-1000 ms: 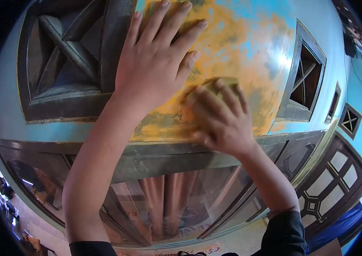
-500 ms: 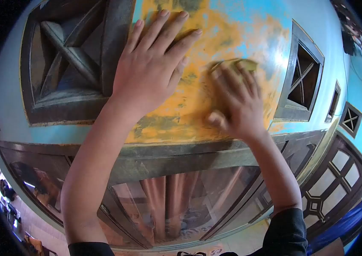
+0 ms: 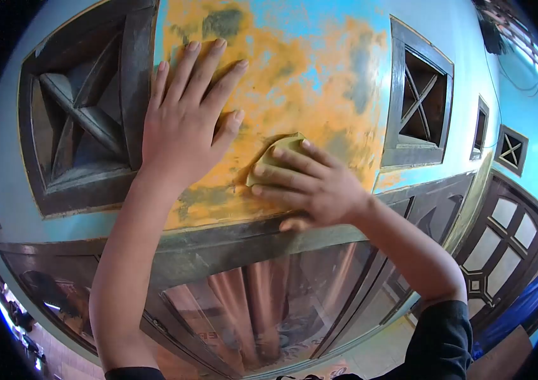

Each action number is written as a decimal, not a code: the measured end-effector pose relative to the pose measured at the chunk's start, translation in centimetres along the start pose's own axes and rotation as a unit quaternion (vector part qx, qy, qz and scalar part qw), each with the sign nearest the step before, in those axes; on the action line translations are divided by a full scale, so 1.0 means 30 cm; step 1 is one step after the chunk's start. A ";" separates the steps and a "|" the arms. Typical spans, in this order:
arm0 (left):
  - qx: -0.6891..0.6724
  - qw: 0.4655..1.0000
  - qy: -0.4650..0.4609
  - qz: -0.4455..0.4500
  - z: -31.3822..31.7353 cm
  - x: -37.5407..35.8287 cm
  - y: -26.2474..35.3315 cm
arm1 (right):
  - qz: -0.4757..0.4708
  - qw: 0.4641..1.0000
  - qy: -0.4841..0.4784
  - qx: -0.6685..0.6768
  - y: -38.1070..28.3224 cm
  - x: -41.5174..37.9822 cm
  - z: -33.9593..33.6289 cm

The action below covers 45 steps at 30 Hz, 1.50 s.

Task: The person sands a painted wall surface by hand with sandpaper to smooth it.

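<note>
1. Up close, the right hand (image 3: 310,187) presses a yellow pad (image 3: 274,161) against the wall (image 3: 320,76), fingers curled over it, gripping.
2. The pad sits on the orange, worn patch (image 3: 294,95) of blue paint, above the door frame (image 3: 243,244).
3. The left hand (image 3: 183,126) lies open and flat on the wall, beside a wooden vent (image 3: 82,120).

left hand (image 3: 183,130) flat, fingers spread; right hand (image 3: 310,185) pressing.
</note>
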<state>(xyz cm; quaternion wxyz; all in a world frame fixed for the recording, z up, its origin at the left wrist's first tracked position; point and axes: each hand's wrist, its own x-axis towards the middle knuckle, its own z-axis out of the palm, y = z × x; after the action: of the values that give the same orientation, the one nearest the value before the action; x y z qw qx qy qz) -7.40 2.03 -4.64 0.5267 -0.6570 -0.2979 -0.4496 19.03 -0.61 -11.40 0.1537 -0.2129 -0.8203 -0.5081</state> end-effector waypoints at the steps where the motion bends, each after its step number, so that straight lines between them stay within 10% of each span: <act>1: 0.001 1.000 -0.002 0.003 -0.001 0.006 -0.005 | 0.042 0.999 -0.007 -0.026 0.048 0.003 -0.022; 6: 0.018 1.000 0.002 0.015 0.004 0.044 -0.022 | 0.260 0.945 0.175 -0.092 0.251 0.050 -0.095; 12: 0.060 0.996 0.065 0.028 0.054 0.194 -0.079 | -0.022 1.000 -0.016 -0.006 0.039 0.052 -0.009; 19: 0.098 0.991 0.084 0.034 0.083 0.250 -0.117 | 0.387 0.874 0.256 -0.144 0.381 0.115 -0.091; 25: 0.067 0.997 0.008 -0.023 -0.024 0.254 -0.027 | 0.143 0.989 0.023 -0.029 0.068 0.062 -0.051; 31: 0.087 0.991 0.091 0.037 0.068 0.244 -0.106 | 0.369 0.892 0.192 -0.175 0.432 0.022 -0.103; 38: 0.086 0.992 0.090 0.032 0.067 0.238 -0.105 | 0.199 0.973 0.061 -0.099 0.177 0.126 -0.091; 45: 0.082 0.993 0.081 0.035 0.065 0.239 -0.105 | 0.325 0.922 0.141 -0.154 0.367 0.198 -0.146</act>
<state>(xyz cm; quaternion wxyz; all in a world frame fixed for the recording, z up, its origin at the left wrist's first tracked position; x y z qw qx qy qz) -6.59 4.15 3.11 0.6167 -0.5829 -0.2671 -0.4567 19.64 0.93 1.74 0.3902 -0.4149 -0.5875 -0.5749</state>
